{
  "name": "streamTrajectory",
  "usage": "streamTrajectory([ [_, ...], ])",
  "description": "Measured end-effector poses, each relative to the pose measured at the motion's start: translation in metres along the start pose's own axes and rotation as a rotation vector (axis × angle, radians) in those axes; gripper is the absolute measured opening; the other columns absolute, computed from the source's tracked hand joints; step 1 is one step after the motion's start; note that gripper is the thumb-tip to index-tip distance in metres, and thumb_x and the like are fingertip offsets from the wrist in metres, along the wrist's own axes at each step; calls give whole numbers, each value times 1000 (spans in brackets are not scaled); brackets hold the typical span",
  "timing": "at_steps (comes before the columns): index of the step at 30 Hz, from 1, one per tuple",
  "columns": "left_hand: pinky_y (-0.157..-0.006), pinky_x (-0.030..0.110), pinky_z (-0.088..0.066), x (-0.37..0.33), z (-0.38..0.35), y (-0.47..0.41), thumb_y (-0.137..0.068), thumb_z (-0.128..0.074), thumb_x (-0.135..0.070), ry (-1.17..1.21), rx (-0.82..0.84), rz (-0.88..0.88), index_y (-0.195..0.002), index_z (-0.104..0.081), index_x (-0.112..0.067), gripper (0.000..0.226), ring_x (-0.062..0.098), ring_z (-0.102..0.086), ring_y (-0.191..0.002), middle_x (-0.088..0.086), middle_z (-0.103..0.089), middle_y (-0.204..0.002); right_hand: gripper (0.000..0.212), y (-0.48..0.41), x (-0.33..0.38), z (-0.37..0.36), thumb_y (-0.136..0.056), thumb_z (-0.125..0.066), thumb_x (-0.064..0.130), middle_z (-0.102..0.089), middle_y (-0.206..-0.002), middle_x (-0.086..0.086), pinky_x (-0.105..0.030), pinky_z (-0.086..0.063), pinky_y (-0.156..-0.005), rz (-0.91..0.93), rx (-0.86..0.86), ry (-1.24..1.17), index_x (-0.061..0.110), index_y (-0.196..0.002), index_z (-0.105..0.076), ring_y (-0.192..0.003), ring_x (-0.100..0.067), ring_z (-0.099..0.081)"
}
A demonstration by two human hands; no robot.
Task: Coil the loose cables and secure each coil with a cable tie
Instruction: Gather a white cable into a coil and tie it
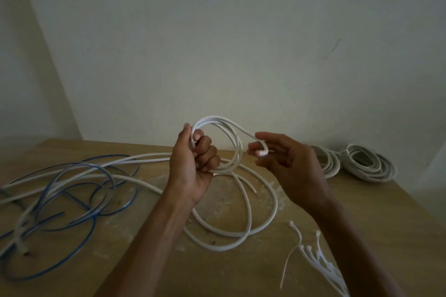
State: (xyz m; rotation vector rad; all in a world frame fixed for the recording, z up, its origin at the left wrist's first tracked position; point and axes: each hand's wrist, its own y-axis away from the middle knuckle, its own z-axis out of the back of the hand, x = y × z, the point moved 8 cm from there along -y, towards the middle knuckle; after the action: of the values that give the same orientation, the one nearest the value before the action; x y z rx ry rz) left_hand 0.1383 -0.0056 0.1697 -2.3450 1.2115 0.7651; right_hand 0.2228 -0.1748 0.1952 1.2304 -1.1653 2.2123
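White cable [237, 152] is partly coiled at centre: my left hand [190, 164] grips the loops and my right hand [287, 159] pinches the next turn. Slack remains at 6 o'clock. Two coils [369, 161] sit at 3, blue cable [79, 190] lies loose at 8, and ties [313, 253] lie at 5.

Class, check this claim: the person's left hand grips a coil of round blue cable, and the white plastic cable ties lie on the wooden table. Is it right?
Wrong in one respect: the head view shows the left hand gripping a coil of round white cable, not blue. The white plastic cable ties do lie on the wooden table.
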Motion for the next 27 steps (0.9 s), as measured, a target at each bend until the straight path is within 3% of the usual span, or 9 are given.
streamTrajectory([
  [3, -39, 21, -15, -1, -5, 2, -109, -32, -39, 29, 34, 8, -68, -41, -20, 45, 4, -18, -36, -8, -22, -48, 19, 6, 19, -3, -91, -73, 14, -75, -92, 11, -35, -61, -69, 327, -56, 467, 19, -109, -75, -79, -4, -71],
  [6, -40, 22, -25, 3, -9, 6, -109, -33, -40, -14, 7, -32, -68, -41, -20, 45, 8, -24, -39, -6, -26, -50, 19, 15, 31, -23, -94, -66, 34, -68, -86, 6, -39, -55, -55, 456, -44, 658, 18, -97, -75, -68, -12, -63],
  [9, -53, 28, -46, 9, -15, 13, -108, -34, -46, -181, -45, -80, -67, -54, -16, 54, 15, -51, -50, 3, -50, -57, 21, 23, 40, -50, -90, -64, 38, -64, -82, 3, -31, -47, -56, 546, -31, 762, 19, -91, -73, -68, -16, -58],
  [11, -54, 28, -48, 9, -22, 17, -108, -33, -46, -268, -35, -110, -54, -59, -19, 65, 18, -55, -50, 5, -52, -54, 20, 27, 44, -64, -89, -59, 38, -65, -86, 5, -31, -45, -62, 561, 2, 775, 23, -92, -71, -72, -17, -58],
  [15, -39, 23, -30, 6, -21, 18, -108, -33, -46, -261, -81, -110, -49, -47, -22, 65, 11, -28, -36, -2, -30, -43, 24, 26, 40, -68, -86, -56, 45, -62, -74, 9, -32, -41, -64, 505, 0, 771, 27, -82, -71, -68, -11, -55],
  [19, -46, 25, -35, 8, -19, 17, -108, -29, -48, -253, -58, -81, -51, -54, -22, 68, 12, -33, -38, 0, -41, -46, 45, 15, 16, -63, -84, -49, 62, -61, -70, 12, -33, -41, -65, 339, 85, 715, 24, -77, -74, -65, -6, -51],
  [22, -37, 21, -19, 11, -19, 15, -108, -29, -48, -230, 26, -51, -66, -42, -18, 53, 8, -20, -34, -2, -30, -44, 42, 13, 8, -56, -80, -61, 62, -64, -73, 11, -30, -46, -63, 299, 128, 590, 22, -82, -75, -65, -6, -54],
  [24, -34, 18, -15, 13, -16, 12, -108, -27, -50, -162, 75, 33, -68, -41, -18, 53, 5, -18, -32, -5, -26, -42, 37, 12, 9, -37, -78, -74, 53, -64, -88, 9, -17, -45, -67, 294, -50, 440, 21, -96, -71, -76, -4, -56],
  [27, -30, 16, -15, 24, -16, 10, -106, -27, -53, -70, 147, 222, -63, -45, -16, 59, 2, -22, -28, -6, -27, -39, 78, 9, -9, -23, -84, -61, 66, -47, -138, 6, -20, -47, -92, 95, -140, 256, 27, -148, -38, -119, -4, -52],
])
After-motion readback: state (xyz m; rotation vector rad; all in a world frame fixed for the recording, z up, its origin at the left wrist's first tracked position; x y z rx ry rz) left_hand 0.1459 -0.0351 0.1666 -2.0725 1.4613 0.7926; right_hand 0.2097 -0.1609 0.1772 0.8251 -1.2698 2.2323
